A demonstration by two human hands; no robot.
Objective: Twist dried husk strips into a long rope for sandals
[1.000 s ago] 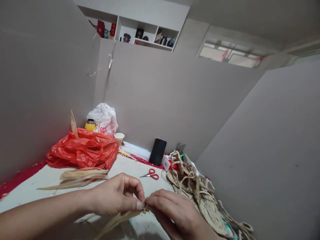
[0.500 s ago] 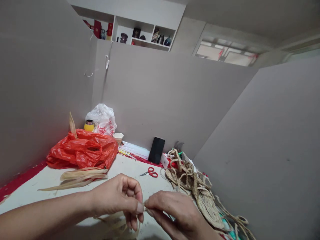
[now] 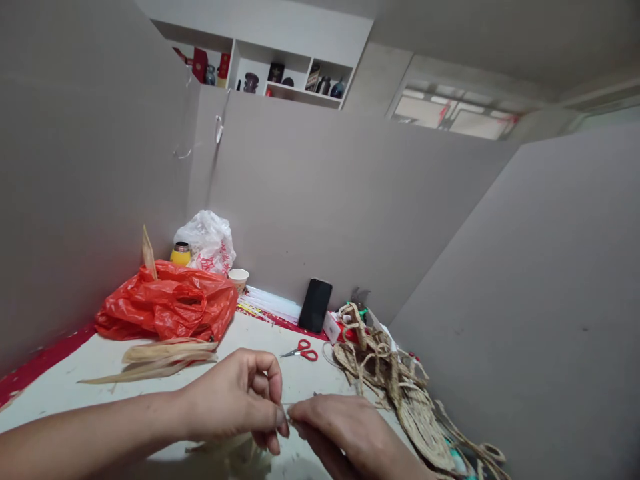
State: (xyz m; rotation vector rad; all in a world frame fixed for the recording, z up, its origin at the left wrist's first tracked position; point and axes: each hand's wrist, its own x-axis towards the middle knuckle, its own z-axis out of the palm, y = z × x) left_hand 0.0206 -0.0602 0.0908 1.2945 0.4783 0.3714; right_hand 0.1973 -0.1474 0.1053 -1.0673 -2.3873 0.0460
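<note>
My left hand [image 3: 235,403] and my right hand [image 3: 345,437] meet at the fingertips low in the view, both pinching a thin pale straw strip [image 3: 286,415]. More of the strip hangs below my left hand near the bottom edge. A pile of braided straw cord and woven pieces [image 3: 395,387] lies just right of my right hand. Loose dried straw leaves [image 3: 160,357] lie on the table beyond my left forearm.
A red plastic bag [image 3: 167,303], a white bag [image 3: 207,240], a yellow jar [image 3: 181,254] and a paper cup [image 3: 239,276] stand at the back left. Red-handled scissors [image 3: 303,351] and a black phone [image 3: 315,305] leaning on the wall lie ahead. Grey partitions enclose the white table [image 3: 70,387].
The long straw strip that slanted down from my fingers now hangs bunched under my left hand. Both hands stay pinched together and have sunk slightly lower in the view.
</note>
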